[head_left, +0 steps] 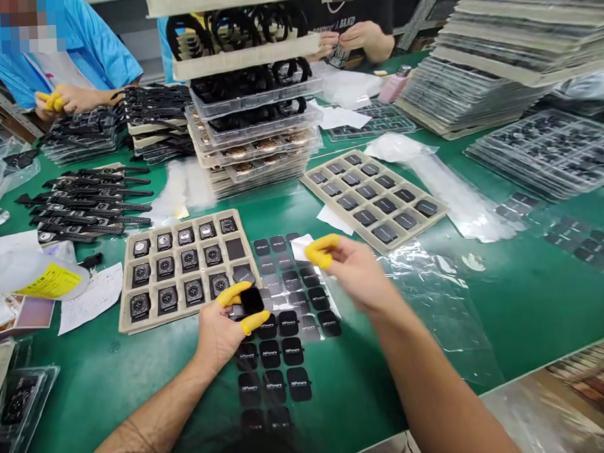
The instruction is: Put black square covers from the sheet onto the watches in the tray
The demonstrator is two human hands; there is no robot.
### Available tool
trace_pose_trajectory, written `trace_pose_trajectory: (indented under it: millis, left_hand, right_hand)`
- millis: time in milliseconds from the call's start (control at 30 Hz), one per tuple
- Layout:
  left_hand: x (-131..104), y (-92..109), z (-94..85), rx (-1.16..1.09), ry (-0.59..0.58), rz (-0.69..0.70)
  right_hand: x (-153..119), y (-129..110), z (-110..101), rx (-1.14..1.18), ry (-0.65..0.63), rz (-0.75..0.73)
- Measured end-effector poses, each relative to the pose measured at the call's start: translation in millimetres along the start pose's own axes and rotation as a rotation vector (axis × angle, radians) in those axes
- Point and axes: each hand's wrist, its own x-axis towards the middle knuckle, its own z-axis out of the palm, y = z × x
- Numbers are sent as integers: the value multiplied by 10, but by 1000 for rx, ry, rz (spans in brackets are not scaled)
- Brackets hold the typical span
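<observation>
My left hand (226, 323), with yellow finger cots on thumb and index finger, grips a square black smartwatch body (251, 300), its dark screen facing up. It is beside the near right corner of a beige tray (177, 275) of watch bodies. Below and to the right lie clear sheets of black HiFuture screen stickers (292, 350). My right hand (346, 264), also with yellow cots, is above the sheets' right side, thumb and index finger pinched together. A small white piece (301, 248) shows at its fingertips; whether it is held I cannot tell.
A second beige tray (375, 200) with dark watch pieces lies behind my right hand. Tall tray stacks (257, 115) stand at the back. Strapped watches (88, 202) and a plastic bottle (38, 275) are at left. Two people work across the green table (530, 296).
</observation>
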Motion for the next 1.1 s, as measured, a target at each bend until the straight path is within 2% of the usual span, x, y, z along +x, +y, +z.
trace_pose_trajectory:
  millis: [67, 133, 200, 267, 367, 467, 567, 633, 733, 767, 833, 933, 1033, 1100]
  left_hand:
    - [0, 11, -4, -9, -8, 7]
    - [-1, 23, -9, -26, -20, -2]
    - [-2, 35, -12, -39, -27, -31]
    - [-2, 45, -15, -42, -35, -50]
    - [2, 47, -22, -36, -51, -41]
    - [5, 13, -31, -43, -80, -33]
    - [7, -56, -33, -77, -119, -9]
    - [8, -101, -30, -112, -155, 21]
    - [11, -131, -26, -135, -137, 18]
    - [12, -131, -25, -132, -112, 7]
    - [13, -122, -24, -122, -82, -1]
    - [12, -109, -22, -86, -136, 27]
    - [8, -115, -19, -45, -128, 24]
    - [5, -123, -19, -44, -97, 23]
  right_hand:
    - [150, 138, -339, -304, 12, 109]
    - [255, 292, -494, -681, 141, 99]
    - [328, 410, -449, -906, 287, -61]
    - [389, 467, -286, -968, 304, -247]
    - [422, 430, -58, -945, 177, -348]
    - [288, 260, 77, -732, 115, -465]
    - [16, 51, 288, -504, -120, -669]
    - [-136, -36, 471, -499, -261, -773]
    - [-205, -55, 632, -556, -211, -824]
    - [-192, -40, 639, -561, -189, -828]
    - [-144, -1, 609, -540, -225, -845]
    - [-85, 41, 570, -521, -306, -893]
    - [-76, 51, 592, -564, -223, -900]
    - [-86, 53, 617, -553, -250, -914]
